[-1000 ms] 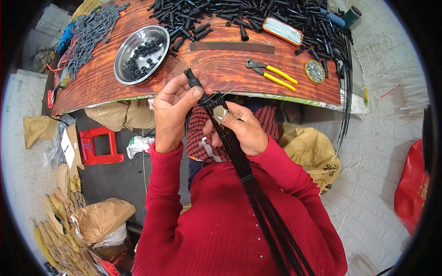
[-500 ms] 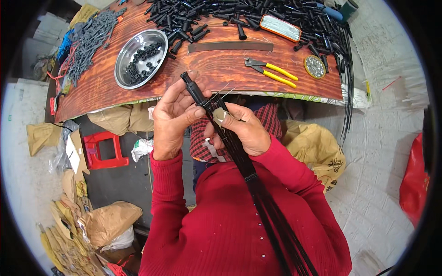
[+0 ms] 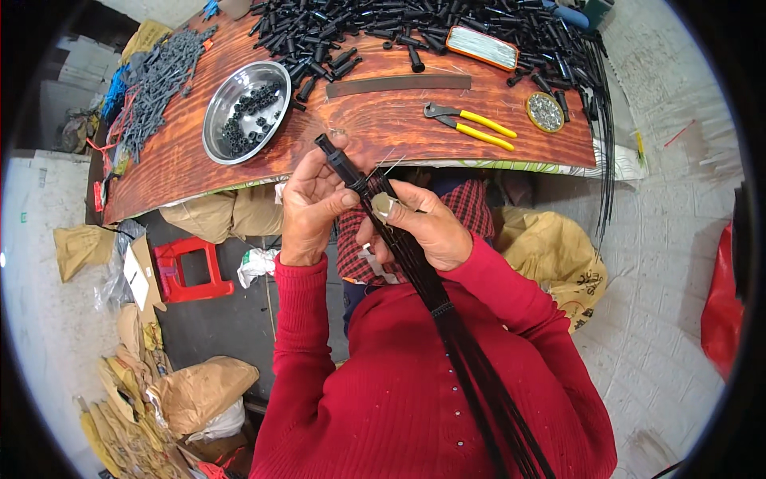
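Observation:
My left hand (image 3: 309, 211) is closed around a black plastic tubular part (image 3: 343, 166), its narrow end tilted up and to the left. The thumb presses near the part's lower end, where a bundle of long thin black rods (image 3: 419, 275) meets it. My right hand (image 3: 437, 231) grips that bundle just below, with a tan wrapping (image 3: 384, 205) on the thumb. Fine wire ends (image 3: 389, 166) stick out above the right hand. Downward, the rods run over my red sweater and are gathered by a band (image 3: 441, 308). Exactly how rods and part join is hidden by my fingers.
On the wooden table (image 3: 263, 180) are a metal bowl (image 3: 215, 120) of small black rings, yellow-handled pincers (image 3: 479, 128), a flat metal bar (image 3: 399, 84), a round tin (image 3: 545, 112), an orange-rimmed box (image 3: 483, 48), heaped black tubes (image 3: 343, 32) and grey pieces (image 3: 163, 80). A red stool (image 3: 215, 291) stands lower left.
The whole view has shifted slightly. Both hands keep the same hold on the tubular part and the rods, with only slight movement.

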The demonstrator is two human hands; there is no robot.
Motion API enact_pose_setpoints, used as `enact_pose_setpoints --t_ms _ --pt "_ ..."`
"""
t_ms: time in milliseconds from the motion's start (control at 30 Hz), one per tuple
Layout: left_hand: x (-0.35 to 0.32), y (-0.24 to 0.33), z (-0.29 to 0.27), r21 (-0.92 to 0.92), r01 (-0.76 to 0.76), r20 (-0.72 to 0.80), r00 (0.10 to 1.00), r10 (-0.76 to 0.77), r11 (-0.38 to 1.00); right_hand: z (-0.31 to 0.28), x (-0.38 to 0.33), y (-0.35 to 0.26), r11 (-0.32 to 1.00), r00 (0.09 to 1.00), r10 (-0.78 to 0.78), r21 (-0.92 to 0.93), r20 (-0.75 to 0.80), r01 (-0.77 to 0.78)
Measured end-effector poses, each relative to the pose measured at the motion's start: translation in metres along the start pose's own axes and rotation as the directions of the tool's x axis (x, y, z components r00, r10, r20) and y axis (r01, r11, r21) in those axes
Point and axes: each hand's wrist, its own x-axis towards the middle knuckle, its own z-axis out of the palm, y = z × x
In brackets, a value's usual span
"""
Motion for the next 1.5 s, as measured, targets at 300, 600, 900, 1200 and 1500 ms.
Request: enact_pose_setpoints --t_ms 300,600,900,1200,1500 --pt "0.014 -0.014 0.013 0.208 -0.074 -0.073 0.993 0.091 0.975 -0.036 0.026 -0.013 0.997 0.988 -0.041 0.058 -0.151 0.050" --pt "-0.021 -0.005 0.057 0.377 -0.158 0.232 0.970 0.073 0.913 -0.031 0.084 -0.040 0.900 0.822 -0.435 -0.137 -0.366 0.415" --pt "0.034 -0.015 0.063 0.854 -0.279 0.009 0.852 0.524 0.439 -0.014 0.114 -0.020 0.493 0.567 -0.813 -0.675 -0.133 0.549" --pt "0.065 0.025 0.039 0.959 -0.183 0.041 0.845 0.533 0.217 0.008 0.117 -0.013 0.390 0.476 -0.870 -0.774 -0.132 0.498" --pt "0.066 0.053 0.037 0.888 0.038 -0.199 0.930 0.308 0.458 0.015 0.112 -0.004 0.474 0.534 -0.822 -0.758 -0.198 0.449"
